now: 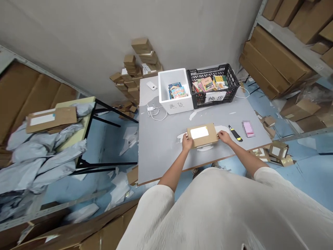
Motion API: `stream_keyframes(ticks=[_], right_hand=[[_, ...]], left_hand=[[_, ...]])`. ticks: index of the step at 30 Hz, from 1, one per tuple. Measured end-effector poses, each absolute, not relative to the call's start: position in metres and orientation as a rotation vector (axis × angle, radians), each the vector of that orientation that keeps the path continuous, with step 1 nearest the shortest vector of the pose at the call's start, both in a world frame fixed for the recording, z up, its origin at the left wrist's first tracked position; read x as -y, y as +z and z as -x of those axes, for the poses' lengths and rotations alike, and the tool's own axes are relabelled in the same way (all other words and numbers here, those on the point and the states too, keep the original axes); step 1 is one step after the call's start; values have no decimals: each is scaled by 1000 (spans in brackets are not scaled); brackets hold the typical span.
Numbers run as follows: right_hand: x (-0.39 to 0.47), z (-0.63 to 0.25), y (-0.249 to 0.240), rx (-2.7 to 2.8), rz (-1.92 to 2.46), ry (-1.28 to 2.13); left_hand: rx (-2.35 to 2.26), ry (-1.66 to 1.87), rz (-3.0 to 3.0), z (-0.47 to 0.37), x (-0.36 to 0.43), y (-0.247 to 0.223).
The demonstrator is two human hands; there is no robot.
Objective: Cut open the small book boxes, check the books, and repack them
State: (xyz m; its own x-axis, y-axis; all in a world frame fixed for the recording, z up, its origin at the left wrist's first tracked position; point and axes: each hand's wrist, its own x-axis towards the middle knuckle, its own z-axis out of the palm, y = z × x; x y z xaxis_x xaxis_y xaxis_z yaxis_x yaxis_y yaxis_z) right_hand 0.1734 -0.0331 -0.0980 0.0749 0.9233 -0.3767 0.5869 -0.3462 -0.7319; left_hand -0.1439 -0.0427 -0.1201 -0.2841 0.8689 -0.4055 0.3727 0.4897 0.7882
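A small brown cardboard box [206,140] with a white label on top lies near the front edge of the grey table [158,146]. My left hand [186,142] grips its left end, thumb on the near side. At the opposite end my right hand [224,136] has its fingers closed on the box's edge; the exact fingertip contact is too small to make out. Just right of that hand lies a black and yellow utility knife [235,133]. Beyond it is a pink, blurred-out item [248,128].
A white foam box [177,106] and a black plastic crate [213,101], both holding books, stand along the back. A white phone [152,85] and a cable [159,118] lie at left. Stacked cartons [142,45], a side table [88,100] with parcels, and shelves surround the table.
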Motion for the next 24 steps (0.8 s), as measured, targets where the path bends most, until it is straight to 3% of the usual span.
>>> stream_keyframes(ticks=[11,24], right_hand=[[18,-146,-94,1261,1693,1396],[9,-156,-84,1102,1774,1187]], left_hand=[[-1764,730,-960,138,30,-108],[-1903,844,-1002,141,30,-98]])
